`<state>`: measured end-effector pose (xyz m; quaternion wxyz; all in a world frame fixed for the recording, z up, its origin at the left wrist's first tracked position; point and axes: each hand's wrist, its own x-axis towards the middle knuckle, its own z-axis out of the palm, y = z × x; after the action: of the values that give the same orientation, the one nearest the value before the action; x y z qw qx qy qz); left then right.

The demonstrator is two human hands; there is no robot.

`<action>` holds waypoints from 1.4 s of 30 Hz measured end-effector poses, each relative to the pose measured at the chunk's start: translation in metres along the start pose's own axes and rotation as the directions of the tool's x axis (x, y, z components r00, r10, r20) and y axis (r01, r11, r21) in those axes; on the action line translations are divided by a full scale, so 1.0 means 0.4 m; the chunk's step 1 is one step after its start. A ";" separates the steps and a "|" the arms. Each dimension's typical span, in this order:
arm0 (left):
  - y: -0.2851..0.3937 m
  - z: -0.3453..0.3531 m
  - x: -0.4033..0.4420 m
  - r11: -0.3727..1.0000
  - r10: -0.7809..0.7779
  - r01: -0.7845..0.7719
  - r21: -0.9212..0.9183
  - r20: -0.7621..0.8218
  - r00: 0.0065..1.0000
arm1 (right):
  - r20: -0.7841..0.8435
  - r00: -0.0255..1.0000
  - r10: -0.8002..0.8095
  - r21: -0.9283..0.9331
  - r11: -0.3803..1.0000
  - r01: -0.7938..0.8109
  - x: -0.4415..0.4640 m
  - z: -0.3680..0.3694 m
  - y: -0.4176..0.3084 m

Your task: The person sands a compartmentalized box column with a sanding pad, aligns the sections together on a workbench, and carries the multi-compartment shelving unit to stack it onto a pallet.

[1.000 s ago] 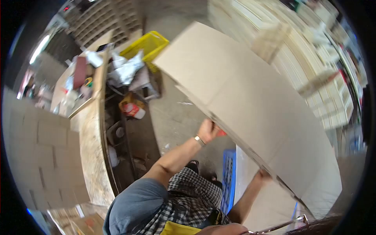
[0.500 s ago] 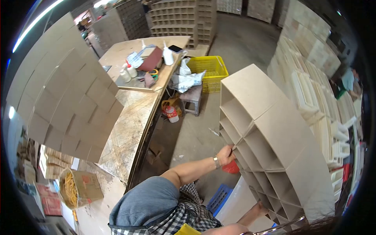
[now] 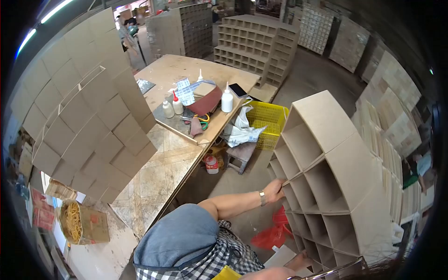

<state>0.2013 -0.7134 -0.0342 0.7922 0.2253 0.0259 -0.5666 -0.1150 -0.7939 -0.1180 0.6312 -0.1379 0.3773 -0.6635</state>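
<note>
A tall stack of light wooden compartment boxes (image 3: pixel 343 186) stands at my right, its open cells facing me. My left hand (image 3: pixel 273 191), with a watch on the wrist, has its fingers closed round the edge of one box about halfway up the stack. Lower down, my right hand (image 3: pixel 301 262) is at the stack's bottom cells, and its fingers are partly hidden by the wood, so I cannot see how firmly they grip. Red plastic bags (image 3: pixel 272 233) lie on the floor beyond my left forearm.
A workbench (image 3: pixel 154 172) carries glue bottles (image 3: pixel 227 100), scissors (image 3: pixel 202 118) and a phone (image 3: pixel 238 90). Stacked wooden boxes (image 3: pixel 93 135) stand on its left. A yellow crate (image 3: pixel 275 119), a small stool (image 3: pixel 241 156) and a carton of rubber bands (image 3: pixel 93 228) are nearby.
My view has turned, so the bench and crate sit lower and further right. Both hands stay at the stack of boxes. The red bags show more fully; the blue crate is out of sight.
</note>
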 end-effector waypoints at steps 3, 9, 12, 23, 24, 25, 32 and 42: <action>0.067 0.007 0.081 0.999 0.034 -0.034 -0.002 -0.016 0.999 | 0.041 0.999 0.018 -0.012 1.000 -0.018 0.064 0.103 0.057; 0.174 0.061 0.249 0.989 0.129 -0.132 -0.067 -0.049 0.990 | 0.151 0.988 0.036 -0.002 0.999 -0.036 0.240 0.292 0.147; 0.210 0.076 0.359 0.978 0.176 -0.179 -0.105 -0.035 0.984 | 0.246 0.969 0.036 0.021 0.999 -0.043 0.361 0.380 0.193; 0.335 0.240 0.698 0.947 0.283 -0.299 -0.120 -0.136 0.950 | 0.237 0.964 0.118 0.045 0.990 -0.132 0.647 0.773 0.258; 0.351 0.260 0.716 0.947 0.284 -0.301 -0.114 -0.144 0.948 | 0.231 0.965 0.123 0.047 0.989 -0.137 0.669 0.799 0.264; 0.366 0.279 0.734 0.948 0.282 -0.300 -0.109 -0.152 0.947 | 0.228 0.966 0.123 0.046 0.990 -0.137 0.690 0.824 0.273; 0.483 0.295 0.998 0.943 0.267 -0.276 -0.186 -0.072 0.961 | 0.220 0.969 0.113 0.076 0.988 -0.133 0.836 1.034 0.392; 0.687 0.340 1.345 0.938 0.298 -0.305 -0.166 -0.061 0.952 | 0.203 0.977 0.067 -0.009 0.998 -0.066 0.982 1.343 0.541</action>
<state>0.6139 -1.1722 0.0184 0.8856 0.1666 0.0542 -0.4301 0.3329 -1.3216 -0.0154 0.6881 -0.1929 0.3161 -0.6240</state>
